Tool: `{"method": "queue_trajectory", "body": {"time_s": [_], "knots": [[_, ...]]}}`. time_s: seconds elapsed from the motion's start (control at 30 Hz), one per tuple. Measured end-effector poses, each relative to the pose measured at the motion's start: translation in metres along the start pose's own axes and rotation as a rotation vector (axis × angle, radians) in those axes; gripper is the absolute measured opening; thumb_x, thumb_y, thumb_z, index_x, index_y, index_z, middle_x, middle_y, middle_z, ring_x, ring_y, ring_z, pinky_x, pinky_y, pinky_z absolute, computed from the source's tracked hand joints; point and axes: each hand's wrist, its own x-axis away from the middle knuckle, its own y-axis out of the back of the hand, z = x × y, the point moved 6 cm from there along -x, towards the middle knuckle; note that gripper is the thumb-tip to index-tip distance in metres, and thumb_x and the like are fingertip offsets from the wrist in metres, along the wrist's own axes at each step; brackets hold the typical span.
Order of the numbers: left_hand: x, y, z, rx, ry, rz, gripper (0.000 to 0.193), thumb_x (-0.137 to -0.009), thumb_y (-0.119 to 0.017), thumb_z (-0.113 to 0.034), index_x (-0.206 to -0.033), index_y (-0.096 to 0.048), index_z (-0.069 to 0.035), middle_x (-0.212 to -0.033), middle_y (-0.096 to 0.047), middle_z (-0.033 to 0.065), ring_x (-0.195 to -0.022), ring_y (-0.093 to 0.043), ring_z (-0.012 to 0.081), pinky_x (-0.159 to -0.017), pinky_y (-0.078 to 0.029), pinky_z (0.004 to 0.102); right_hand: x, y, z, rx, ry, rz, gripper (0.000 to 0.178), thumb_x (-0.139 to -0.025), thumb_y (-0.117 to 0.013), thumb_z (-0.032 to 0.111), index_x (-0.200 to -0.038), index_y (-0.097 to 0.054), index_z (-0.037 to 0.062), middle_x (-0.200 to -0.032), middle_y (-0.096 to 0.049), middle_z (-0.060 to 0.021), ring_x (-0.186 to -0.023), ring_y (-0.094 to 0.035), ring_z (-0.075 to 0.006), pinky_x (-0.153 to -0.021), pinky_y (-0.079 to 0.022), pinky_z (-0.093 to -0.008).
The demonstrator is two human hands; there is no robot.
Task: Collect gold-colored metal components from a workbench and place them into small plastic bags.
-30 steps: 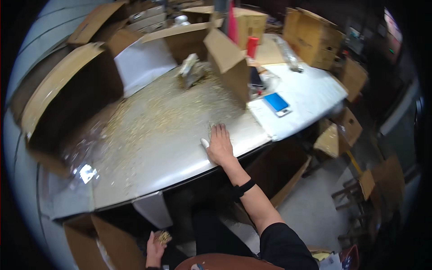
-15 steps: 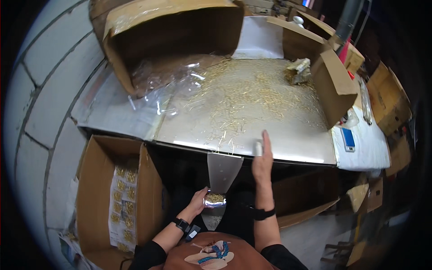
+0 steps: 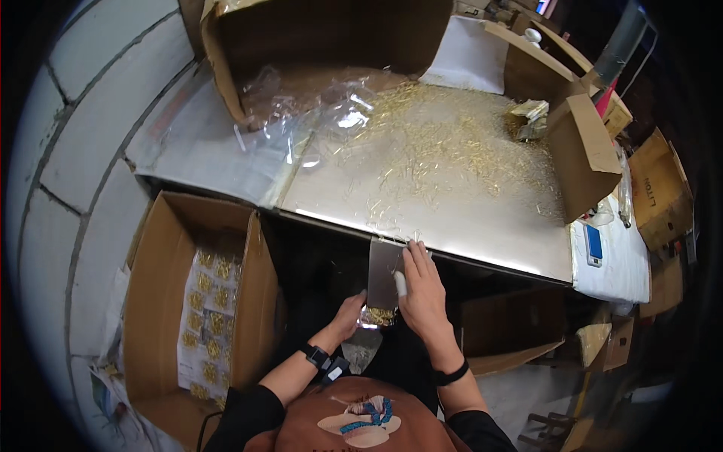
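Observation:
My left hand (image 3: 348,316) grips a small clear plastic bag (image 3: 368,325) holding thin gold-coloured metal pieces (image 3: 382,316). The bag sits at the lower end of a narrow metal chute (image 3: 382,275) that slopes down from the table's front edge. My right hand (image 3: 425,297) lies along the chute's right side with its fingers stretched out and something white around the thumb. Many more gold-coloured metal pieces (image 3: 459,151) are scattered across the pale tabletop (image 3: 482,233), a few near the chute's top.
At the left, a cardboard box (image 3: 147,301) holds several filled clear bags (image 3: 217,324). Another box (image 3: 324,45) lies on its side at the table's back, with loose empty plastic bags (image 3: 279,109) before it. A blue-topped scale (image 3: 594,242) stands at the right.
My right hand has come down from the table's front edge to the chute. The bag in my left hand now meets the chute's lower end. The head view has shifted.

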Motion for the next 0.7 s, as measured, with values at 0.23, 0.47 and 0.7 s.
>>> {"method": "queue_trajectory", "body": {"time_s": [0.23,0.47,0.7], "knots": [[0.014,-0.023,-0.021,-0.168,-0.001,0.103,0.048,-0.099,-0.032,-0.038,-0.115,-0.054,0.001,-0.095,-0.066,0.0107,-0.073,-0.067,0.0151,-0.048,-0.052,0.0231,0.054,0.019,-0.021,-0.32,-0.028,0.083,0.05,-0.063,-0.049,-0.016,-0.11,-0.058,-0.0006,-0.116,-0.058,-0.0174,-0.112,-0.054,-0.034,-0.093,-0.046,-0.0382],[0.034,0.003,-0.003,-0.14,0.127,0.165,0.046,-0.097,-0.04,-0.041,-0.113,-0.056,-0.001,-0.091,-0.067,0.0102,-0.067,-0.067,0.0127,-0.045,-0.053,0.0191,0.085,-0.009,-0.037,-0.486,-0.078,0.159,0.043,-0.067,-0.051,-0.014,-0.107,-0.06,-0.0014,-0.111,-0.061,-0.0174,-0.103,-0.059,-0.0338,-0.087,-0.049,-0.0378],[0.048,0.003,-0.018,-0.143,0.075,0.194,0.042,-0.097,-0.044,-0.039,-0.104,-0.059,-0.001,-0.084,-0.065,0.0074,-0.066,-0.065,0.0134,-0.047,-0.053,0.0237,0.084,-0.041,0.003,-0.399,0.194,0.251,0.042,-0.074,-0.056,-0.006,-0.116,-0.055,-0.0013,-0.119,-0.056,-0.0187,-0.114,-0.053,-0.0344,-0.096,-0.044,-0.0401]]}}
